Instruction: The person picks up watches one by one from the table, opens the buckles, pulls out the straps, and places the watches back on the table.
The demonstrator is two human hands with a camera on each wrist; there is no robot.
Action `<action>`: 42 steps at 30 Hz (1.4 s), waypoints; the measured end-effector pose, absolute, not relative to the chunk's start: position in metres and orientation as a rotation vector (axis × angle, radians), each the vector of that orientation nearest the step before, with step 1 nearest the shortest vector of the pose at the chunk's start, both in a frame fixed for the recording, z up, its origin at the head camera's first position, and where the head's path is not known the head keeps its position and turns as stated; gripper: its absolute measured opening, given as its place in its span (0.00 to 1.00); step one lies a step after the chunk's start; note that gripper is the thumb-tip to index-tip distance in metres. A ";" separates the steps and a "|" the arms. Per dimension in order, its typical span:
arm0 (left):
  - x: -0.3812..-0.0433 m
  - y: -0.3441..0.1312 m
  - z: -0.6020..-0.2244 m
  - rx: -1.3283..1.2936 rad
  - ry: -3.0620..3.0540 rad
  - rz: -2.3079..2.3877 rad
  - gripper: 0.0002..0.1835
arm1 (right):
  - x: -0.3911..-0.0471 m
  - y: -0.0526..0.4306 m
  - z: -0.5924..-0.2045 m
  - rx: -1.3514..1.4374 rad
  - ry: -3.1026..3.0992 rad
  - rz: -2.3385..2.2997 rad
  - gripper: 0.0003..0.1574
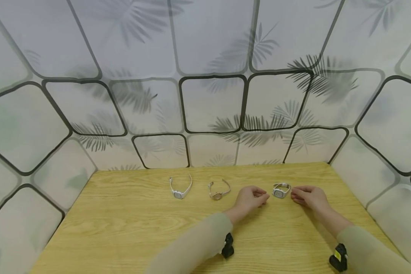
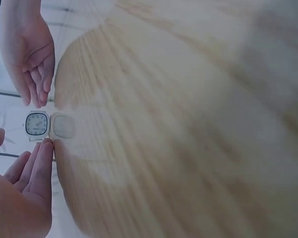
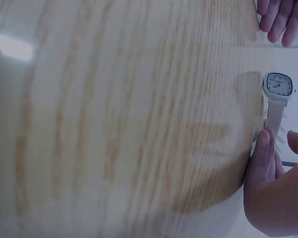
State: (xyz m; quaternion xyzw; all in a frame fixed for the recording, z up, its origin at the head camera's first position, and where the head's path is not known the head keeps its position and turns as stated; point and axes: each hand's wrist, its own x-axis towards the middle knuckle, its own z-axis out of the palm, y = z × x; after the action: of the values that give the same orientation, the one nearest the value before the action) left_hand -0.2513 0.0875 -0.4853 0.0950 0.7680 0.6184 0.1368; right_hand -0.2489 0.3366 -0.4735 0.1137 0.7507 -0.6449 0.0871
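Observation:
A white wristwatch with a squarish dial (image 1: 278, 193) sits on the table between my two hands, its strap looped behind the face. To its left is my left hand (image 1: 248, 199), fingers loosely bent, with a small gap to the watch in the head view. My right hand (image 1: 309, 197) is on the other side, its fingertips right at the watch strap (image 3: 274, 114). In the right wrist view the thumb stands apart from those fingers. Neither hand grips anything. The dial (image 2: 37, 124) faces the left wrist camera, with its reflection on the glossy tabletop.
Left of my hands lie two more watches: a rose-gold round one (image 1: 217, 196) with a pale strap, and a white one (image 1: 178, 194) with its strap spread open. They rest on a yellow wood-grain table (image 1: 123, 228). Patterned walls (image 1: 212, 102) enclose its back and sides.

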 end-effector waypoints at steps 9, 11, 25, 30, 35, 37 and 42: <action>-0.256 0.096 -0.480 0.226 2.218 1.790 0.13 | -0.252 0.336 -0.473 0.364 2.257 -1.893 0.33; -0.257 0.099 -0.480 0.211 2.218 1.793 0.14 | -0.254 0.336 -0.473 0.379 2.263 -1.895 0.33; -0.262 0.117 -0.475 0.104 2.251 1.794 0.16 | -0.261 0.328 -0.470 0.422 2.334 -1.847 0.32; -0.265 0.120 -0.477 0.107 2.268 1.791 0.15 | -0.264 0.325 -0.471 0.418 2.371 -1.784 0.31; -0.265 0.121 -0.478 0.130 2.264 1.794 0.15 | -0.265 0.321 -0.469 0.445 2.396 -1.723 0.31; -0.265 0.122 -0.477 0.136 2.267 1.793 0.15 | -0.266 0.321 -0.468 0.449 2.403 -1.704 0.31; -0.265 0.122 -0.476 0.147 2.291 1.766 0.15 | -0.267 0.319 -0.467 0.445 2.420 -1.671 0.30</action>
State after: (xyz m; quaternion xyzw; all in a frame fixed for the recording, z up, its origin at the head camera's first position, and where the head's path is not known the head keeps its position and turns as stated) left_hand -0.2646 0.1224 -0.4763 0.0504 0.7851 0.6051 0.1221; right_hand -0.2668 0.3195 -0.4667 0.1491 0.8108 -0.5598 0.0838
